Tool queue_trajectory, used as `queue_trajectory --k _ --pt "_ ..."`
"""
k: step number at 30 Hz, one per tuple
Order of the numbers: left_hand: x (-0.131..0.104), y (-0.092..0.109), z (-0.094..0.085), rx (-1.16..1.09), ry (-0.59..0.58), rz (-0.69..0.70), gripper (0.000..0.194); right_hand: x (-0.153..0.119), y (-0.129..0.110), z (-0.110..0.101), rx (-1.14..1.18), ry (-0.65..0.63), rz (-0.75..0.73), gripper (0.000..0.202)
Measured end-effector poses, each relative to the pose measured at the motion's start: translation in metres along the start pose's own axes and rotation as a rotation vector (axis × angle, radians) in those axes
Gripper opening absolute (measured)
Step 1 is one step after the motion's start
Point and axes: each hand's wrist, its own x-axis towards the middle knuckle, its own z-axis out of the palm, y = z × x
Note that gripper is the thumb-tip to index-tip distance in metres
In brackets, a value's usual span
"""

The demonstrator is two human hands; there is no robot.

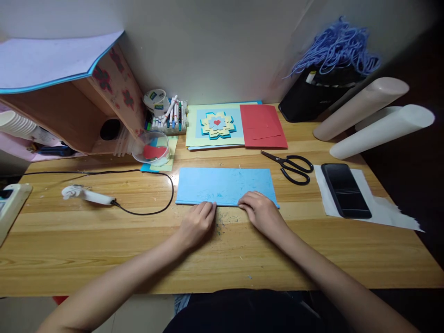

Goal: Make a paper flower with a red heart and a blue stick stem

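A light blue sheet of paper [225, 182] lies flat in front of me, its near edge turned over into a narrow strip. My left hand [197, 224] is closed at the left half of that edge, with the fingertips pressed on the strip. Toward the right end, my right hand [262, 212] has its fingers curled and pinched over the same edge. Bits of blue scrap lie on the sheet and on the wood between my hands. Black-handled scissors [294, 167] rest just beyond the sheet's right side, apart from both hands.
A corded white hot glue gun [90, 195] lies left. Behind it are a cardboard box [69, 111], a clear bowl [152, 148] and markers [169, 115]. Layered paper craft [218, 125] and red paper [262, 125] lie at the back. A phone [345, 189] and white tubes [381, 132] are right.
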Motion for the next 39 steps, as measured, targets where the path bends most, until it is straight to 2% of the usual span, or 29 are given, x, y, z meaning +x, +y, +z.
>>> queue_trajectory --k 6,11,17,22,29,31,36,39 --pt "-0.004 0.005 0.010 0.050 0.044 0.021 0.037 -0.001 -0.003 0.002 -0.052 0.003 0.010 0.020" --pt "-0.001 0.005 0.009 0.093 0.090 0.041 0.030 0.001 -0.004 0.001 -0.092 -0.013 0.034 0.020" --pt "0.004 0.002 0.007 0.087 0.022 0.021 0.025 -0.006 -0.004 0.002 -0.102 0.058 -0.004 0.018" --pt "0.008 0.000 0.005 0.031 -0.036 0.020 0.021 -0.023 -0.001 0.012 -0.169 0.135 -0.146 0.022" --pt "0.017 -0.003 0.001 -0.005 -0.180 -0.090 0.022 -0.023 0.010 0.021 -0.282 0.141 -0.224 0.021" --pt "0.017 -0.002 0.001 0.007 -0.166 -0.101 0.020 -0.020 0.010 0.019 -0.280 0.142 -0.222 0.020" --pt "0.013 0.006 0.003 0.083 -0.007 -0.089 0.022 -0.015 0.007 0.015 -0.241 0.109 -0.202 0.019" --pt "0.010 0.011 0.006 0.133 0.022 -0.089 0.026 -0.014 0.008 0.014 -0.209 0.080 -0.191 0.019"
